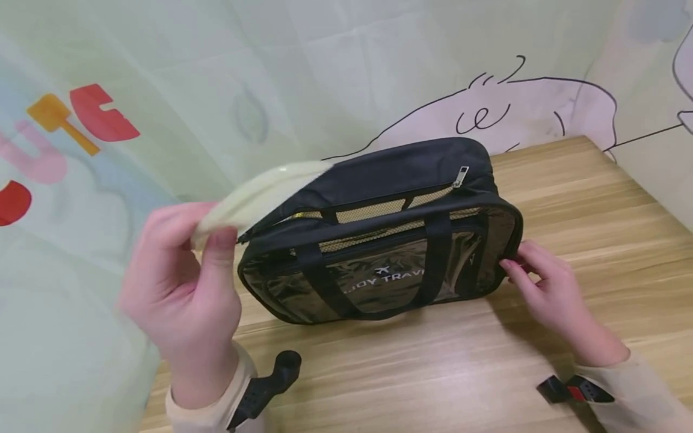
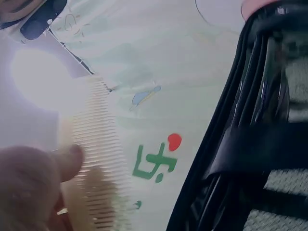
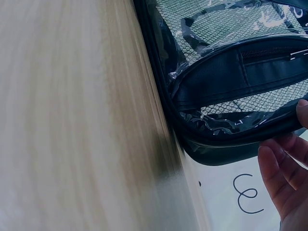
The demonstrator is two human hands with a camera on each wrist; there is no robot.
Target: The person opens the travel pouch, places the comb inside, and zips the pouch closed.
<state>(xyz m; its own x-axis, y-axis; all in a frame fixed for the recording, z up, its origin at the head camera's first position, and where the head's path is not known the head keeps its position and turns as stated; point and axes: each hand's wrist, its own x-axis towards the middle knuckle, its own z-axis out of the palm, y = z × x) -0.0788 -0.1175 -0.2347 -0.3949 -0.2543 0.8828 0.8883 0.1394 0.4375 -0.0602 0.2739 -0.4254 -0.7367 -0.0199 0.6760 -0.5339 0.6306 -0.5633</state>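
Between the thumb and fingers of my left hand [image 1: 184, 285] is a cream-coloured comb [image 1: 265, 195], raised at the left end of a black travel bag [image 1: 400, 174]. Its fine teeth [image 2: 108, 144] show in the left wrist view. The bag stands on the table with its top zipper partly undone, the zipper pull [image 1: 461, 176] near the right end. Its front is clear plastic with white lettering, and a black strap handle [image 1: 441, 258] hangs over it. My right hand [image 1: 547, 285] pinches the bag's right side edge, thumb in front and fingers behind.
The wood-grain table [image 1: 411, 367] runs under the bag and out to the right. A pale curtain [image 1: 303, 78] with cartoon drawings and coloured letters hangs close behind and to the left. Black wrist cameras [image 1: 265, 385] sit on both sleeves.
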